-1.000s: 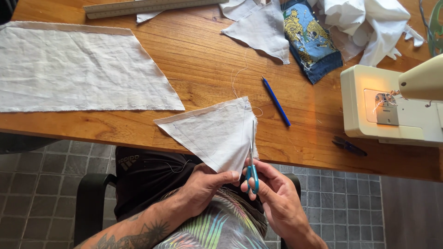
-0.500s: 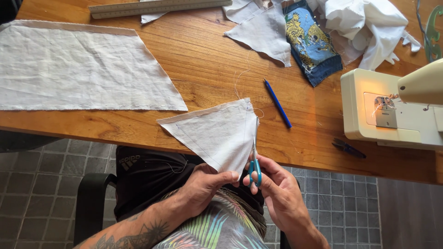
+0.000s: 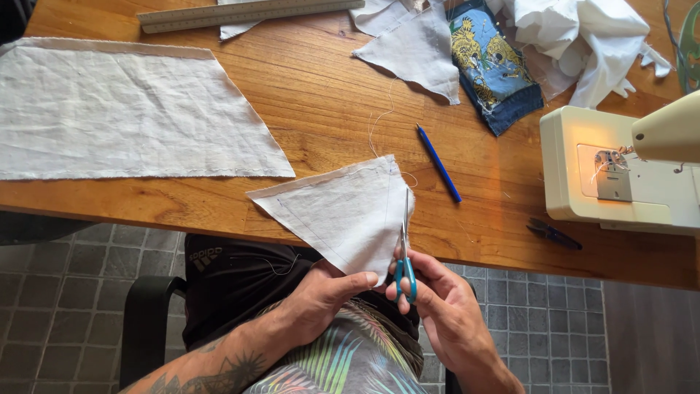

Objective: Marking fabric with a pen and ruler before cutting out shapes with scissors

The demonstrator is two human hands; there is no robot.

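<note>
— We have the triangular fabric piece (image 3: 343, 215) pinched at its lower corner by our left hand (image 3: 324, 295), fingers closed on the cloth just below the table (image 3: 321, 109) edge. Most of the piece lies out over the wooden edge, the rest hangs toward our lap.

— And our right hand (image 3: 445, 306) is wrapped around the teal-handled scissors (image 3: 405, 252), fingers through the loops. The blades point up along the right edge of the piece, beside the stitched line, and look nearly closed.

— To cut well here, we judge we should keep the cloth taut between our pinch and the table, so the edge doesn't fold into the blades.

— Agreed. We should also run the blades parallel to the seam line and just outside it, never across. Longer strokes near the pivot would likely give a cleaner edge than little snips at the tips.

— There are loose threads (image 3: 379, 124) trailing off the top corner. We should watch that they don't drag under the blades.

— The blue pencil (image 3: 438, 163) lies just beside the piece on the right, clear of the cut. The sewing machine (image 3: 620, 175) sits farther right, with small dark snips (image 3: 554, 234) near its base.

— The large pale cloth panel (image 3: 131, 113) is well apart on the left, so nothing crowds us. We judge the main risk is nicking the stitching.
</note>
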